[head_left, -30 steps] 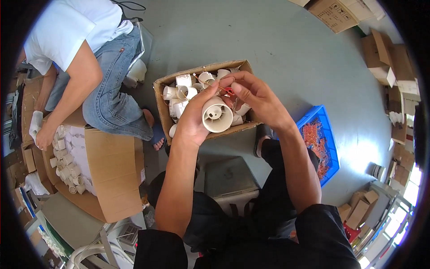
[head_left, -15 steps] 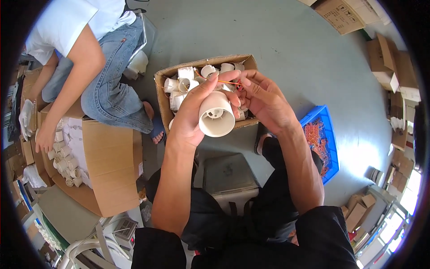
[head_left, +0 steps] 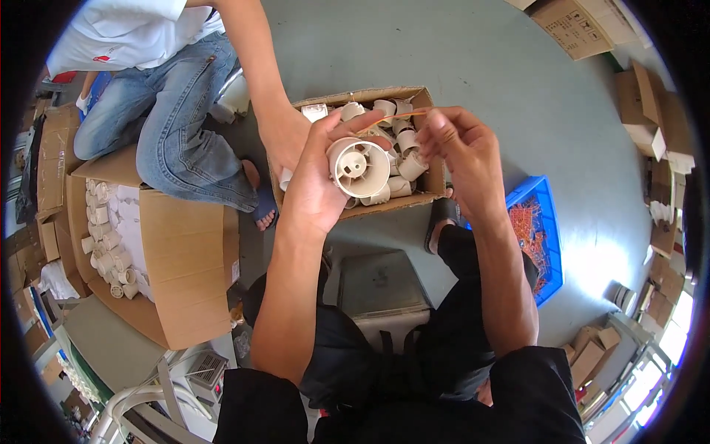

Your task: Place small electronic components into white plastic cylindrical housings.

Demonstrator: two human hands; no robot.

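In my left hand (head_left: 310,181) I hold a round white plastic housing (head_left: 364,185), its open end with inner ribs and a central hub tilted up toward me. A thin orange wire (head_left: 403,115) runs from beside the left fingertips to my right hand (head_left: 467,148), whose thumb and fingers pinch its end. Both hands are above an open cardboard box (head_left: 396,209) holding several similar white housings (head_left: 413,164), some with wires. Close to my left hand, another person's hand (head_left: 285,140) reaches into that box.
A blue crate (head_left: 555,237) of orange wired parts (head_left: 526,226) stands to the right. On the left a larger cardboard box (head_left: 185,266) holds white housings (head_left: 111,255). The other person's jeans-clad leg (head_left: 188,140) is at upper left. A grey-lidded container (head_left: 381,281) sits between my knees.
My right hand has moved right, drawing the wire out longer. The housing has turned its open end more toward me. The other person's arm has swung from the left box to the middle box.
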